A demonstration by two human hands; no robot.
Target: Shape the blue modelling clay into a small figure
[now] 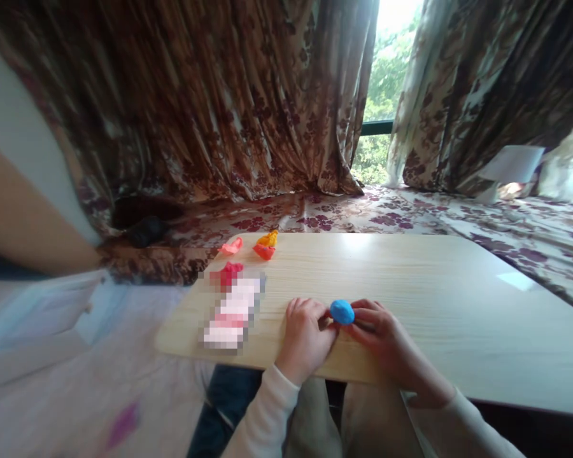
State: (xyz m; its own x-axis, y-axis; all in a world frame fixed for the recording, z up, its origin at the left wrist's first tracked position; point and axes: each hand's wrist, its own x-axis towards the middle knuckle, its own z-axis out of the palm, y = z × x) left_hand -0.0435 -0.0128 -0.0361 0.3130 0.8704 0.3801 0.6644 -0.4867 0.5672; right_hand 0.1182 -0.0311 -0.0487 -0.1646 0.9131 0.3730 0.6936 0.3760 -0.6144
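Note:
A small blue rounded lump [342,312], possibly modelling clay or crumpled paper, is between my hands near the table's front edge. My left hand [306,334] is closed, its thumb and fingertips against the lump's left side. From the right, my right hand [379,331] pinches it with bent fingers. The lump's underside and some of my fingertips are hidden.
On the pale wooden table [410,273], a red-orange piece [264,252], a yellow crumpled piece [268,238], a pink-orange piece [232,246] and a red piece [230,273] lie at the far left. A blurred-out pink and white item [233,315] is nearer.

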